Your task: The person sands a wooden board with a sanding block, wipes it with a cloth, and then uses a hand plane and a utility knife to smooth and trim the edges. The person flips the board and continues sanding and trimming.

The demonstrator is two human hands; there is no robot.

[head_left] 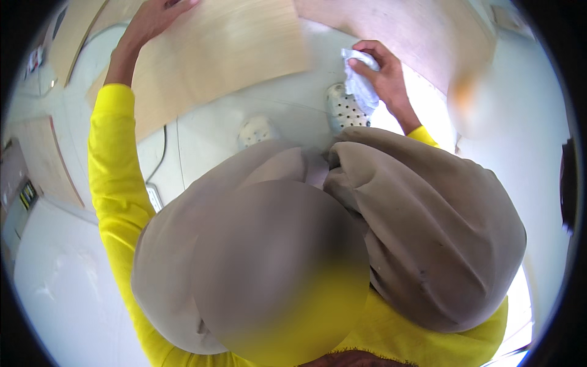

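My right hand (386, 72) grips a crumpled white cloth (361, 79), which hangs down from the fingers over the front of a shoe. At the top left, my left hand (154, 19) lies at a light wooden board (226, 61). Its visible fingers stretch out along the board's surface, and the upper edge of the picture cuts off part of the hand. No object shows in the left hand.
White perforated clogs (347, 110) are on my feet on the pale floor (208, 122). A second wooden sheet (403, 30) lies at the far right. More boards (52, 159) stand at the left. A dark cable (164, 150) runs to a white power strip (154, 197) beside my leg.
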